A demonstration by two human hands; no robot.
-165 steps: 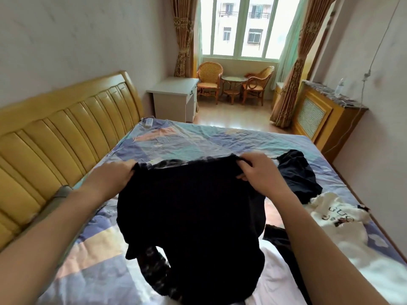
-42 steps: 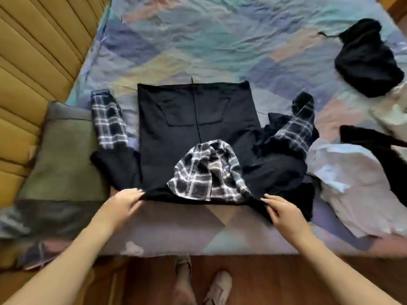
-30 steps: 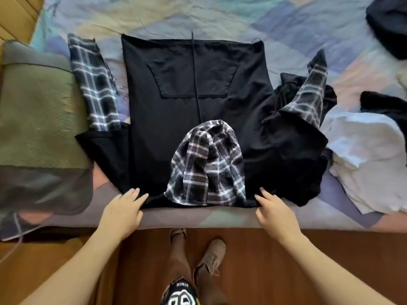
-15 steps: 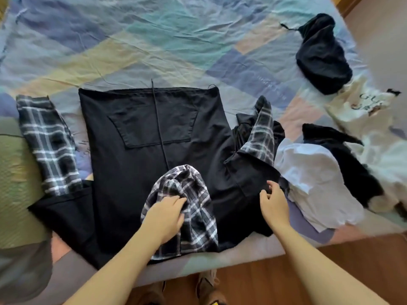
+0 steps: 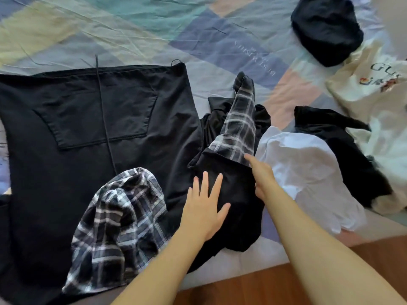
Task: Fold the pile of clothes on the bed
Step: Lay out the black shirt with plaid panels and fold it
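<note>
Black hoodie (image 5: 88,133) is laid flat on the bed (image 5: 154,23) w/ its plaid hood (image 5: 119,230) flopped on top near the edge. Diff from half a sec ago: left hand (image 5: 203,213) has left the hood and now lies flat, fingers spread, on the bunched right sleeve (image 5: 231,172). Right hand (image 5: 261,175) slid up the sleeve's outer edge toward the plaid cuff; can't tell if it's gripping. White shirt (image 5: 308,172) just beside.

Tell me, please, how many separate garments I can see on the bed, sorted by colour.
Black with plaid trim: 1, the hoodie under both hands
Plain black: 2, bundle and crumpled piece
White: 1, shirt
Cream, printed: 1, top
Total: 5
</note>
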